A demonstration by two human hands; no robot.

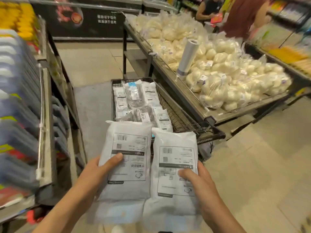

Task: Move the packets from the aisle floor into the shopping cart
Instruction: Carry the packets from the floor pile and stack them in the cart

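Fingers pinching packets, cart, tiled floor

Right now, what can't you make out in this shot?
- Head view: the near end of the shopping cart, hidden behind the two packets.
- Label text on the left packet and right packet: too small.
- Fingers of both hands, behind the packets.
- Left shelves: blurred.

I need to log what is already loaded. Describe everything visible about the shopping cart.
The shopping cart is a dark wire-mesh basket with a dark handle bar at its near end that bears pale lettering. It stands on the aisle floor beside the display table of bagged buns. Inside lie several flat packets, white ones and clear ones with dark contents, some overlapping. Its near end is partly hidden behind two white packets held in the person's hands.
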